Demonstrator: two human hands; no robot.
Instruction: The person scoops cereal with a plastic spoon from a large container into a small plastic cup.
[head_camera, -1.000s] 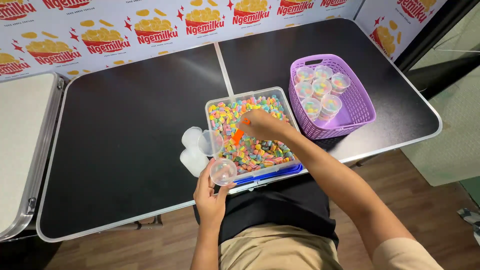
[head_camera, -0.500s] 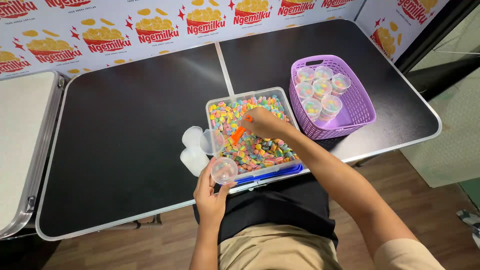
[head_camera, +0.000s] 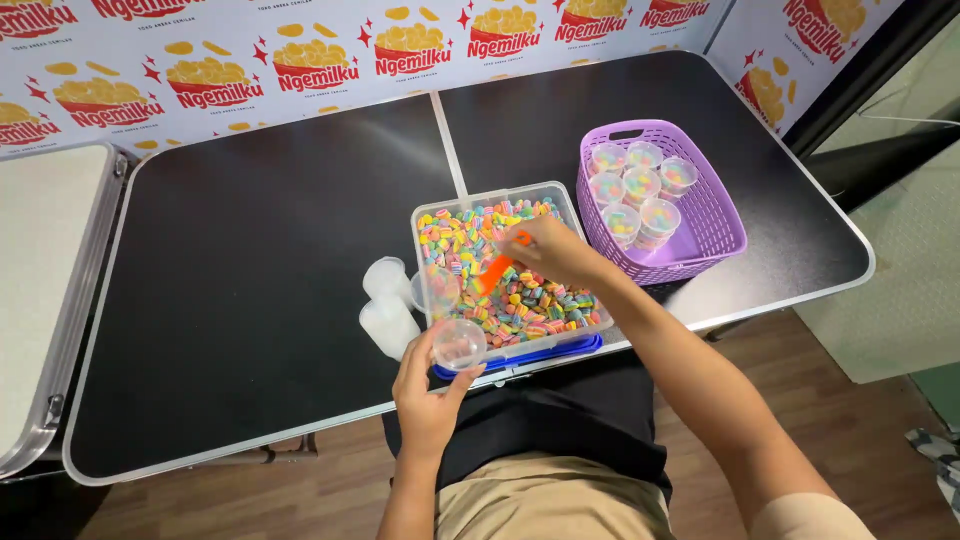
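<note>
A clear plastic bin (head_camera: 580, 340) near the table's front edge is full of small multicoloured candies (head_camera: 470, 230). My right hand (head_camera: 550, 250) is over the candies and holds an orange scoop (head_camera: 492, 272) whose blade dips into them. My left hand (head_camera: 428, 395) grips a small clear round cup (head_camera: 458, 345) at the bin's front left corner; a few candies show inside it.
Two stacks of empty clear cups (head_camera: 388, 300) lie on the black table (head_camera: 250, 250) left of the bin. A purple basket (head_camera: 710, 225) on the right holds several filled lidded cups. A blue lid (head_camera: 540, 355) sits under the bin. A white table (head_camera: 40, 270) adjoins at left.
My right hand with the orange scoop has shifted slightly within the candy bin. The left hand keeps the small cup in the same spot.
</note>
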